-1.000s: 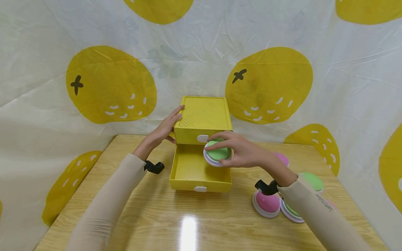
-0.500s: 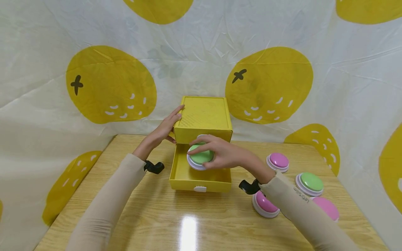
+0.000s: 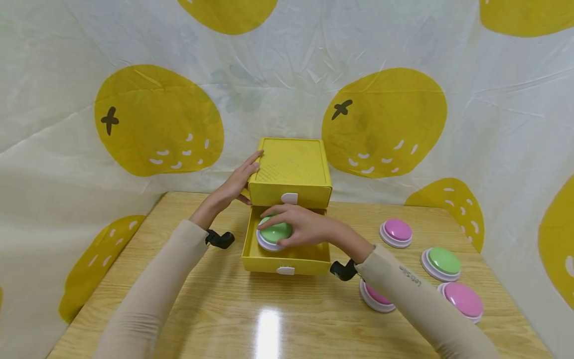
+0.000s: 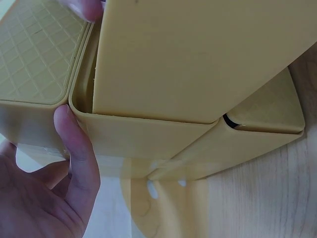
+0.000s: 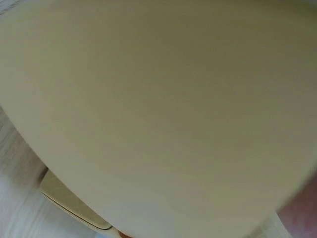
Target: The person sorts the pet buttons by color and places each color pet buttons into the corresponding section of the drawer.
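A yellow two-drawer box [image 3: 293,162] stands at the back of the table, its lower drawer [image 3: 309,253] pulled out. My right hand [image 3: 307,227] grips a green dome push button [image 3: 277,233] with a white base, low in the left part of that drawer. Whether the base touches the drawer floor I cannot tell. My left hand [image 3: 235,183] rests along the box's left side with extended fingers; in the left wrist view its thumb [image 4: 74,134] lies against the box's edge. A blurred yellow drawer wall [image 5: 148,99] fills most of the right wrist view, hiding the button there.
Right of the box, on the wooden table [image 3: 215,309], sit a pink button [image 3: 398,230], a green button [image 3: 445,260] and another pink one [image 3: 464,299]. A nearer pink button [image 3: 376,296] is partly behind the right sleeve. A patterned cloth [image 3: 278,65] hangs behind.
My right hand has carried the green button left and down, from the drawer's right side into its left part. My left hand has stayed on the box.
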{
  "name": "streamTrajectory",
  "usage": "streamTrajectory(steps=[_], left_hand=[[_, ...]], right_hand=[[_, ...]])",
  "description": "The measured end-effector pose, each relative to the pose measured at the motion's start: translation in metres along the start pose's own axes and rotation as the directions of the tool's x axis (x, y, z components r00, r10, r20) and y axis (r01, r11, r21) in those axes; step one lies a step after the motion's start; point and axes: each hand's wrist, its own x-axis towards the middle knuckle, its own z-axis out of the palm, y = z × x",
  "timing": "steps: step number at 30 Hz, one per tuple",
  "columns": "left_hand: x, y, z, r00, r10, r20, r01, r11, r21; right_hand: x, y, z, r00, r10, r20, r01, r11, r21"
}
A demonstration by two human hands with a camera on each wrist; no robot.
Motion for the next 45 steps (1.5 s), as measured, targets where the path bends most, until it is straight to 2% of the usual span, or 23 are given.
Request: streamTrajectory(steps=[9,29,37,45], left_hand=[[0.0,0.0,0.0,1.0,0.003,-0.003,-0.003,1.0,0.003],[0.001,0.0,0.0,1.0,0.001,0.001,-0.001,1.0,0.003],[0.002,0.001,0.002,1.0,0.007,0.002,-0.007,1.0,0.002],[0.0,0.0,0.002,1.0,-0.004,-0.007,0.004,1.0,0.004]], right_hand=[[0.004,0.007,0.012,0.997,0.057,0.046,-0.058,0.998,0.034],[0.006,0.016,0.033,0.997,0.071,-0.033,-0.071,0.997,-0.001],[0.004,0.015,0.034,0.996,0.082,-0.035,-0.08,0.996,0.045],[0.0,0.015,0.031,0.996,0.089,0.015,-0.09,0.995,0.043]])
